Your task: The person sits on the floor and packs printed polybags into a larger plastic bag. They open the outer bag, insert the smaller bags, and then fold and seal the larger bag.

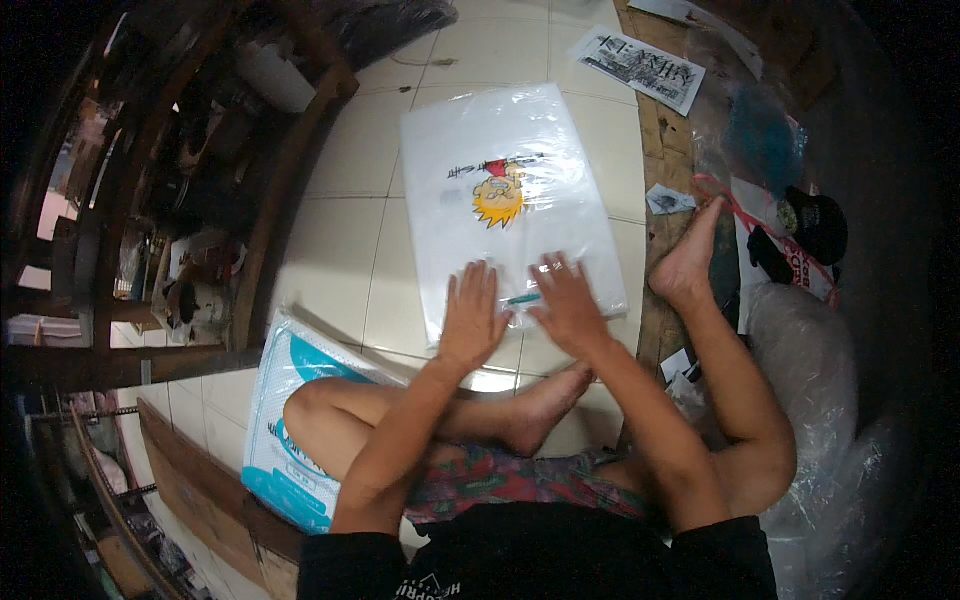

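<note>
A flat white folded item in a clear plastic bag [440, 230] lies on the floor in front of me, probably a shirt. Its printed cartoon figure [498, 200] has spiky yellow hair and a red top, and appears upside down from here. On the bag's near part rests my left hand [473, 312], open, its fingers stretched out and pressed flat. My right hand [566, 305] lies likewise on the near right part, palm down with the fingers spread. Between the two hands shows a small teal strip [522, 298]; whether it is printed or loose I cannot tell.
A blue and white plastic package [290, 440] lies under my bent left leg. Wooden shelving [300, 150] stands at the left. To the right are a printed sheet [640, 70], a black cap [815, 225] and crumpled clear plastic [805, 370]. Pale tiles [340, 240] cover the floor.
</note>
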`<move>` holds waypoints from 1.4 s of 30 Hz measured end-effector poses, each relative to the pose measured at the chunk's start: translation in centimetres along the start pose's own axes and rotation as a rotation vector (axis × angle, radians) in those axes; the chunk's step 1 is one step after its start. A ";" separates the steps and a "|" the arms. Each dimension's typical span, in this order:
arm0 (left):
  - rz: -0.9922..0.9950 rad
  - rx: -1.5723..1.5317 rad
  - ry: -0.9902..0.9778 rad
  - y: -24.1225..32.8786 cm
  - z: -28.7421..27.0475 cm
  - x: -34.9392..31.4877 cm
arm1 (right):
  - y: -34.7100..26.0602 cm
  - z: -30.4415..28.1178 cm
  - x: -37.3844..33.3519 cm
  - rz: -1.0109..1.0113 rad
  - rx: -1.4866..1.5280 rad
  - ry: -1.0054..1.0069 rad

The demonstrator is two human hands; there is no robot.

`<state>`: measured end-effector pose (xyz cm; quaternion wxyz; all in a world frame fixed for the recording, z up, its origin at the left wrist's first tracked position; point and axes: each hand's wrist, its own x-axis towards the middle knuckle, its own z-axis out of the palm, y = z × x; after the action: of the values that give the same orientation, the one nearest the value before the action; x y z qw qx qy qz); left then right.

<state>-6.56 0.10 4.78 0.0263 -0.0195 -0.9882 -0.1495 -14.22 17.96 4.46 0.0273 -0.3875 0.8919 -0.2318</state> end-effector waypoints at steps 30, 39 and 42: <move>0.027 0.146 -0.112 -2.7 0.6 2.0 | -0.3 -2.6 4.5 -0.067 -0.064 -0.047; -0.017 0.096 -0.156 -2.9 1.9 1.8 | 3.7 0.8 3.0 -0.033 -0.195 -0.135; 0.002 0.018 -0.160 -3.5 1.6 1.9 | 3.6 0.6 3.3 -0.040 -0.202 -0.130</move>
<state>-8.68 -2.67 2.30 -0.0522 -0.0322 -0.9884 -0.1388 -18.83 17.52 2.75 0.0411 -0.4201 0.8991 -0.1157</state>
